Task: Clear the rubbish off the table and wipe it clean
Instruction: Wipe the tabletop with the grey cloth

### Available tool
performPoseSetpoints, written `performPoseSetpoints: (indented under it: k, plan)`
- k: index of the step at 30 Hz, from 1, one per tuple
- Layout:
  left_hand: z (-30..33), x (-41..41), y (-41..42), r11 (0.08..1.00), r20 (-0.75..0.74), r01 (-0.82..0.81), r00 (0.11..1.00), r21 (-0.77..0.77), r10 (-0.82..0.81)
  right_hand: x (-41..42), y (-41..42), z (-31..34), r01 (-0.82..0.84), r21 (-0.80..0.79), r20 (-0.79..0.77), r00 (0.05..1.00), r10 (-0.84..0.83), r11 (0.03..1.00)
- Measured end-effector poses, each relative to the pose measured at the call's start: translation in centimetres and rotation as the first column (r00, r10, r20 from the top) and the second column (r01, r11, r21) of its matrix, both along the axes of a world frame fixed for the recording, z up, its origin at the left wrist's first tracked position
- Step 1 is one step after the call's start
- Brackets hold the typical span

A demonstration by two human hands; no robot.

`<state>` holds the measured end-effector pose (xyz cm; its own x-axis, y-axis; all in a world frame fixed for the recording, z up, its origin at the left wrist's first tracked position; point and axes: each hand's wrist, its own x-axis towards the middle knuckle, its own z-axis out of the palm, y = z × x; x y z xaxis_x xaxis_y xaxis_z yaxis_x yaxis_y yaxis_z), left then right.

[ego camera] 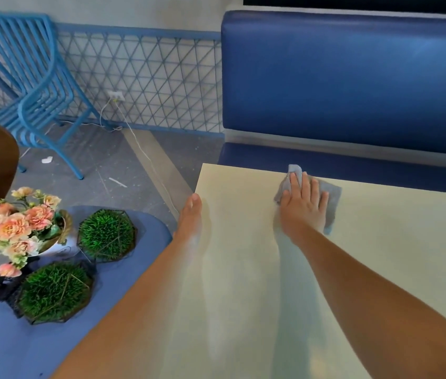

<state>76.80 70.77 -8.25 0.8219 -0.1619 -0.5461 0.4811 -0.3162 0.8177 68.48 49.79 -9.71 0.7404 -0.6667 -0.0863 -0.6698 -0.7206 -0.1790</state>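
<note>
A grey cloth (331,196) lies near the far edge of the cream surface (380,242), before a blue bench (347,77). The right hand (302,206), arm outstretched, presses flat on it with fingers straight. The left hand (190,217) rests at the surface's left edge, fingers straight, holding nothing. Flowers (17,225) sit left.

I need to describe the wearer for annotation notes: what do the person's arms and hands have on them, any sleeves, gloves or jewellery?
Both forearms are bare up to the frame edge. The left hand and right hand show no gloves, rings or watch.
</note>
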Motion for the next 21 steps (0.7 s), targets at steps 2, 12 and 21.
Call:
performPoseSetpoints:
  k: [2, 12, 21]
  plan:
    - [-0.1, 0.0, 0.2, 0.999, -0.004, -0.011, 1.0, -0.041, 0.011, 1.7, 1.9, 0.3, 0.023, 0.027, 0.021, 1.0, -0.023, 0.999]
    - [1.6, -0.7, -1.0, 0.984, -0.112, -0.147, 0.984, -0.104, 0.135, 4.6, 10.0, 0.2, -0.718, 0.059, 0.004, 0.695, 0.719, 0.694]
    - [-1.3, 0.3, -0.4, 0.973, -0.053, -0.233, 0.971, 0.009, 0.233, 12.1, 7.1, 2.0, -0.64, 0.143, -0.137, 0.743, 0.655, 0.755]
